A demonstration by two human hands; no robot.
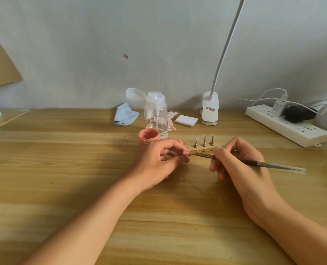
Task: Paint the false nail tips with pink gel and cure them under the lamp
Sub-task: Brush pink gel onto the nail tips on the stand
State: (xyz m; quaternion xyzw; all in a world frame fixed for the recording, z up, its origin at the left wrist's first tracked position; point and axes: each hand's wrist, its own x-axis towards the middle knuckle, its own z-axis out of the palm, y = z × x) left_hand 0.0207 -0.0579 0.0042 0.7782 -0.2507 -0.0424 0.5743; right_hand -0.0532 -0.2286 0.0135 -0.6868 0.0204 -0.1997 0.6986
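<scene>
Gripping brush [269, 164], right hand [235, 173]; left hand [158, 163] pinches, seemingly, nail tip [187, 153].

gel jar [149, 136] left of 3 stands [204, 140]

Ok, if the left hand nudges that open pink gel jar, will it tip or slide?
It probably slides rather than tips: the pink gel jar looks squat and wide. Its lid is off, so a hard knock could smear gel. It stands close to the taller clear pump bottle, which it might bump.
</scene>
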